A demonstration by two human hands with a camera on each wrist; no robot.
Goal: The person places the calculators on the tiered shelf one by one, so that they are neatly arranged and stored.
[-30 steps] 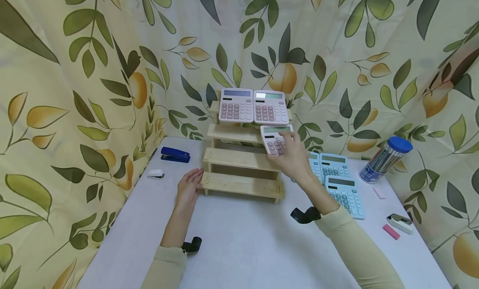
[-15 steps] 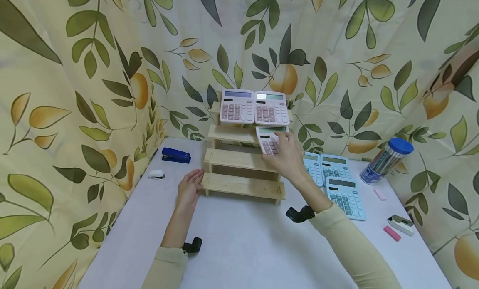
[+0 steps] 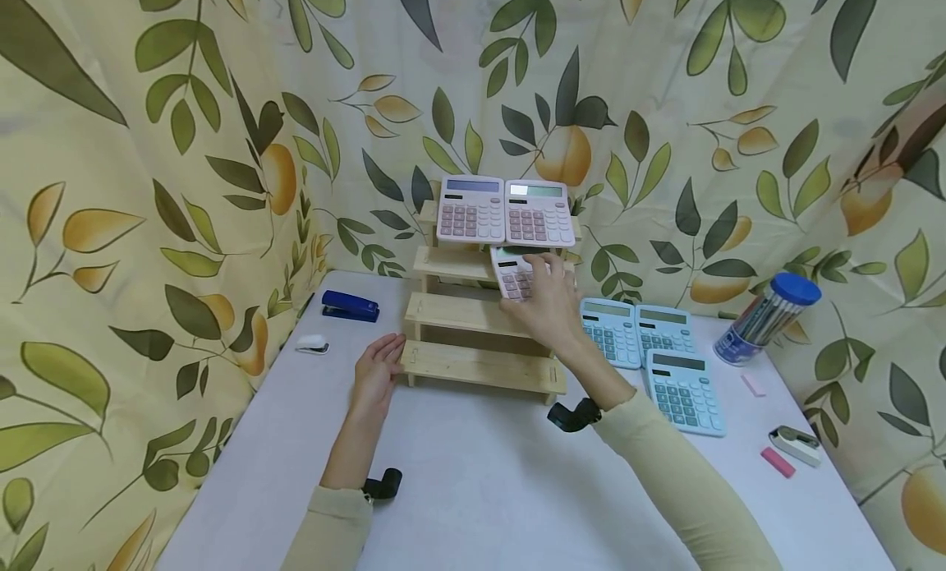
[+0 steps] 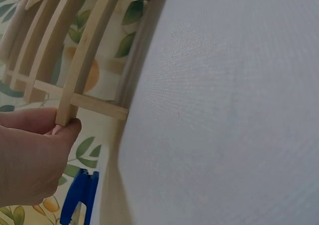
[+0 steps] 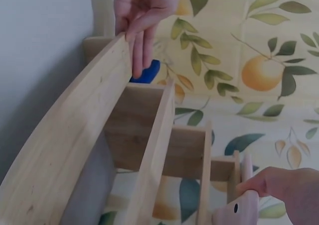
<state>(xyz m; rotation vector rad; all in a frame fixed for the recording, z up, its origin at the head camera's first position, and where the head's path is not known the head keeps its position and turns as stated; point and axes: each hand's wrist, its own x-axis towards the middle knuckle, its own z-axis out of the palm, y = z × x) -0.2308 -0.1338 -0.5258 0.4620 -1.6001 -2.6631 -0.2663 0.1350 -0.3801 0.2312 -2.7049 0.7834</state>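
A stepped wooden rack (image 3: 484, 366) with several tiers stands at the back of the table. My left hand (image 3: 374, 376) pinches the left end of its lowest step between thumb and fingers, as the left wrist view also shows. My right hand (image 3: 547, 304) grips a pink calculator (image 3: 512, 282) by its right side, over the right part of the second step from the top; the hand covers some of its keys. Two more pink calculators (image 3: 470, 209) lean side by side on the top step. On the two lower steps nothing lies.
Several blue calculators (image 3: 686, 394) lie right of the rack. Beyond them are a pen cup with a blue lid (image 3: 769, 320), a small white-grey stapler (image 3: 795, 445) and pink blocks (image 3: 778, 462). A blue stapler (image 3: 350, 306) and a small white object (image 3: 312, 343) lie left. Patterned curtains surround the table.
My right hand has moved left along the second step from the top with the pink calculator, uncovering more of the blue calculators. My left hand has stayed at the rack's end.
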